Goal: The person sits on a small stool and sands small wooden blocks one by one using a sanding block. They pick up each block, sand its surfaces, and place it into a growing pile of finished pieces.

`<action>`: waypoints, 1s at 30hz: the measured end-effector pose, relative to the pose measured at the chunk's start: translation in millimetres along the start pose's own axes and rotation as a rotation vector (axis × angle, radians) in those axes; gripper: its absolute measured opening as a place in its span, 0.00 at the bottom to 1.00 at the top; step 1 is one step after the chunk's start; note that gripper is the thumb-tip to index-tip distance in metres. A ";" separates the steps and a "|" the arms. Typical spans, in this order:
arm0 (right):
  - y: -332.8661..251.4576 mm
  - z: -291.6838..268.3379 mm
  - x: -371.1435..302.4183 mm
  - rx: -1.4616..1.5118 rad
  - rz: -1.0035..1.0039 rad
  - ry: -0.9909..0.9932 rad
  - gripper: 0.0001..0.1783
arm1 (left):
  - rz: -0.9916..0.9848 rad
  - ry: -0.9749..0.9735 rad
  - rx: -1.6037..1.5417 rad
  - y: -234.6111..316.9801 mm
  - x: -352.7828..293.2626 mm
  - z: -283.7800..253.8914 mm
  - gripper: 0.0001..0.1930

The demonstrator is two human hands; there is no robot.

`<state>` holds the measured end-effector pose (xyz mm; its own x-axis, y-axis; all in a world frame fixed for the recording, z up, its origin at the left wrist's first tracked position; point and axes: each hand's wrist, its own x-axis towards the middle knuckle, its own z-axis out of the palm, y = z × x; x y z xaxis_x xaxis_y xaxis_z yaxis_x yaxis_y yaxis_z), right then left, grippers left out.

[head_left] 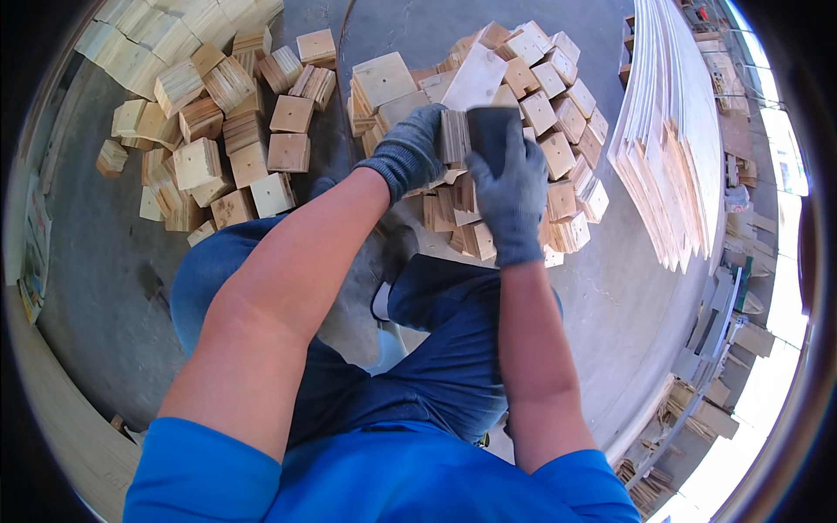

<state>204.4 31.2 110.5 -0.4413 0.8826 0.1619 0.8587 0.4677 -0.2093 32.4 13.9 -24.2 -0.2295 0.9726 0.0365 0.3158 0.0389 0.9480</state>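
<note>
Both my hands wear grey knit gloves. My left hand (411,146) is closed on a stack of square plywood pieces (453,137), layered edges showing. My right hand (513,196) grips a dark, flat rectangular block (488,135) beside that stack; whether the two touch, I cannot tell. Beneath and beyond my hands lies a heap of pale plywood blocks (540,113), many with a small hole in the face. A larger flat wood piece (475,77) rests on the heap just past my hands.
At the left is another heap of plywood blocks (248,161), with neat stacked rows (144,44) behind it. Tall leaning plywood sheets (667,148) stand at the right. Shelving and scrap wood (697,405) line the far right. My bent legs (436,349) are close below my arms.
</note>
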 end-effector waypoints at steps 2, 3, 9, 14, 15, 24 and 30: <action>5.8 3.6 43.5 -0.001 -0.018 -0.012 0.49 | -0.007 -0.015 -0.046 0.5 1.6 1.5 0.38; 5.0 2.6 62.6 -0.027 0.042 -0.051 0.49 | -0.010 -0.026 -0.070 1.9 2.2 3.4 0.37; -14.2 1.5 47.2 0.053 -0.089 0.004 0.45 | 0.000 -0.049 -0.306 -64.4 21.1 16.8 0.41; -20.2 -2.9 -52.9 0.063 -0.035 -0.078 0.44 | 0.015 -0.060 -0.018 -21.9 6.8 10.6 0.38; -22.0 -3.5 -59.7 0.077 -0.019 -0.099 0.44 | 0.021 -0.061 -0.012 -20.1 6.8 10.0 0.37; -31.9 6.6 67.0 -0.108 -0.041 -0.066 0.45 | 0.065 0.073 0.233 -2.9 -3.7 7.1 0.33; -36.9 -0.2 56.0 -0.117 -0.015 -0.085 0.43 | -0.027 -0.084 0.044 1.5 -1.4 4.3 0.41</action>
<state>148.1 63.3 127.5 -0.4701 0.8788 0.0812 0.8743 0.4763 -0.0933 37.1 13.7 -24.2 -0.1614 0.9867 -0.0174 0.3511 0.0739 0.9334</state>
